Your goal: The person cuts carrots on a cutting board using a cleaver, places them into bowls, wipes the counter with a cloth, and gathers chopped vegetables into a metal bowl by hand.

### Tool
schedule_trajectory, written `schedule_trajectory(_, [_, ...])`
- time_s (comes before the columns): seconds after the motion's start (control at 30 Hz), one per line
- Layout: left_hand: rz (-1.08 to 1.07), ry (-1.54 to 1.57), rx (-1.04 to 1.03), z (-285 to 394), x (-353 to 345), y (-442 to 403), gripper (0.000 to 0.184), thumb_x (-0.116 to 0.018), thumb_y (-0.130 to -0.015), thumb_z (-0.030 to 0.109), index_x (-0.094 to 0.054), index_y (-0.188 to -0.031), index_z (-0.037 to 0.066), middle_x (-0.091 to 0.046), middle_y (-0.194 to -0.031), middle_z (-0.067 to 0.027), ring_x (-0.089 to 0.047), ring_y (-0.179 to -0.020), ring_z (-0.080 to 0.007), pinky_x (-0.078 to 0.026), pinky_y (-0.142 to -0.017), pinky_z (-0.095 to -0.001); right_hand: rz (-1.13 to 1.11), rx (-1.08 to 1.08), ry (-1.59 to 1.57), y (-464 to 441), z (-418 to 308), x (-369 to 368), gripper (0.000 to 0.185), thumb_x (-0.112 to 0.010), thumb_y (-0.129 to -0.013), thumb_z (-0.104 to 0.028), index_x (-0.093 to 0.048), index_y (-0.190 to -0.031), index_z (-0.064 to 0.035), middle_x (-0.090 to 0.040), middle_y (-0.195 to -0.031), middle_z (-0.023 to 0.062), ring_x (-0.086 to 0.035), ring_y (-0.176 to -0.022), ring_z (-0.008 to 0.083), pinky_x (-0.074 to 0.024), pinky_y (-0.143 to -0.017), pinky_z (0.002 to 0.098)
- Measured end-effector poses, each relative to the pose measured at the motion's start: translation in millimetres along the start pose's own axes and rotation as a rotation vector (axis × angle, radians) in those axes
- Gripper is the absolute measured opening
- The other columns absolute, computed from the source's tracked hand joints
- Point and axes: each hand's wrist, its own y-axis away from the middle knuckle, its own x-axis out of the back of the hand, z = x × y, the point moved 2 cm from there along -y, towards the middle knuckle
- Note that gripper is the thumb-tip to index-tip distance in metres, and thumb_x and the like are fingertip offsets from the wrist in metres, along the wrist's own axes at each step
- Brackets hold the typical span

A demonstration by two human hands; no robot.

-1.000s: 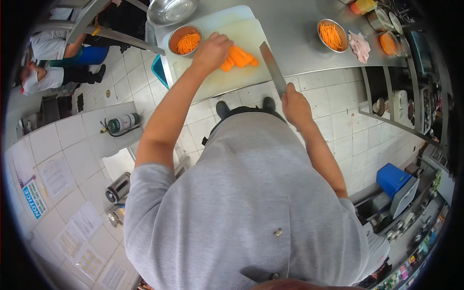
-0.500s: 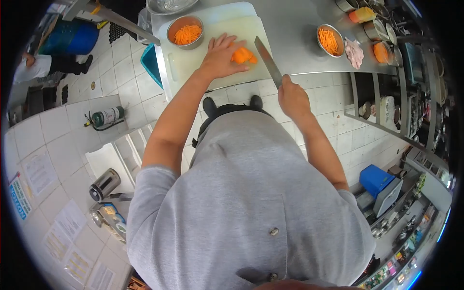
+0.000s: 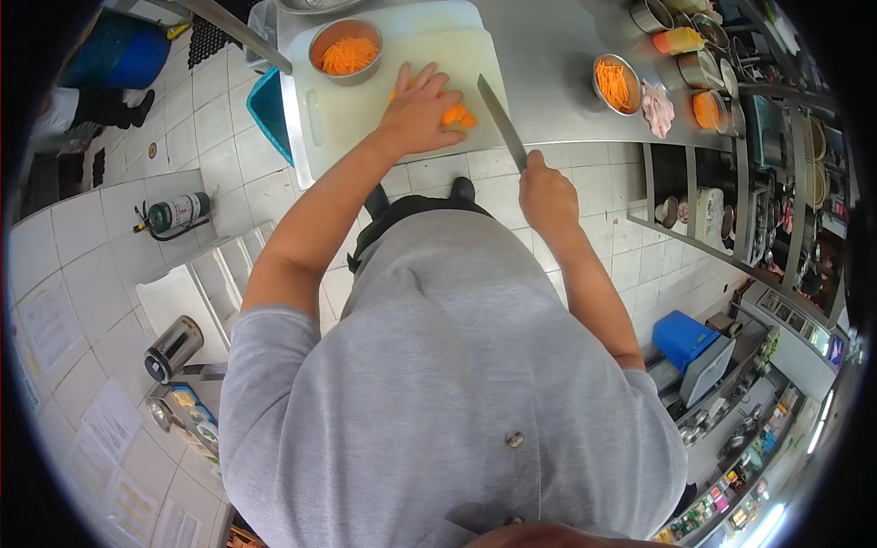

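Left hand (image 3: 420,114): fingers spread, palm down over the carrot pieces (image 3: 459,116) — cannot tell how firmly it presses.
Right hand (image 3: 549,196): wrapped round the handle of the knife (image 3: 503,126), apart from the left.
Carrot pieces: on the cutting board (image 3: 352,119), partly hidden by the left hand.
Metal bowl (image 3: 364,75): on the board's far left, holding carrot strips (image 3: 348,57).

And here, a working kitchen is revealed by the long grey steel counter (image 3: 548,55) and pale rectangular chopping board (image 3: 448,50)!
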Motion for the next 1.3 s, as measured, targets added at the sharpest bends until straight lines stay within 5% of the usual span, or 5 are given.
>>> schedule_trajectory(0.2, [-0.004,0.033,0.073,14,-27,-23,0.031,-0.081,-0.089,0.035,-0.078,-0.107,0.011,-0.065,-0.123,-0.0094,-0.057,-0.134,-0.0322,-0.031,-0.125,-0.0639,-0.020,-0.050,-0.111,1,0,-6,0.015,-0.058,-0.108,-0.015,-0.053,-0.111,-0.0008,-0.075,-0.084,0.0273,-0.075,-0.082,0.0494,-0.0584,-0.077,0.0622])
schedule_trajectory(0.43, [0.085,-0.081,0.081,24,-26,-21,0.035,-0.081,-0.091,0.035,-0.076,-0.118,0.013,-0.065,-0.117,-0.0081,-0.060,-0.125,-0.0309,-0.036,-0.119,-0.0603,0.010,-0.024,-0.112,-6,2,-3,0.015,-0.059,-0.107,-0.014,-0.056,-0.113,-0.0001,-0.076,-0.085,0.0279,-0.077,-0.083,0.0488,-0.0596,-0.077,0.0605])
schedule_trajectory(0.7, [-0.013,-0.140,-0.031,-16,6,14,0.076,-0.067,-0.103,0.065,-0.058,-0.160,0.016,-0.052,-0.166,-0.0128,-0.033,-0.165,-0.0378,-0.018,-0.135,-0.0644,-0.032,0.022,0.018,-17,-16,-1,0.021,-0.064,-0.097,-0.006,-0.061,-0.117,0.0003,-0.079,-0.088,0.0235,-0.080,-0.084,0.0419,-0.0638,-0.076,0.0532])
schedule_trajectory(0.9, [0.002,-0.134,0.054,-32,-22,28,0.081,-0.066,-0.102,0.068,-0.053,-0.164,0.018,-0.043,-0.172,-0.0159,-0.029,-0.166,-0.0407,-0.016,-0.137,-0.0613,-0.026,0.172,0.090,-10,-20,6,0.021,-0.065,-0.097,-0.006,-0.063,-0.117,-0.0001,-0.078,-0.086,0.0206,-0.080,-0.081,0.0391,-0.0640,-0.071,0.0504])
schedule_trajectory(1.3, [0.051,-0.116,0.087,-9,-26,29,0.066,-0.062,-0.107,0.060,-0.058,-0.161,0.023,-0.049,-0.167,-0.0156,-0.030,-0.164,-0.0458,-0.017,-0.131,-0.0719,0.040,0.027,-0.050,-4,-11,-6,0.010,-0.060,-0.104,-0.010,-0.058,-0.109,-0.0018,-0.075,-0.079,0.0233,-0.077,-0.076,0.0444,-0.0609,-0.069,0.0574])
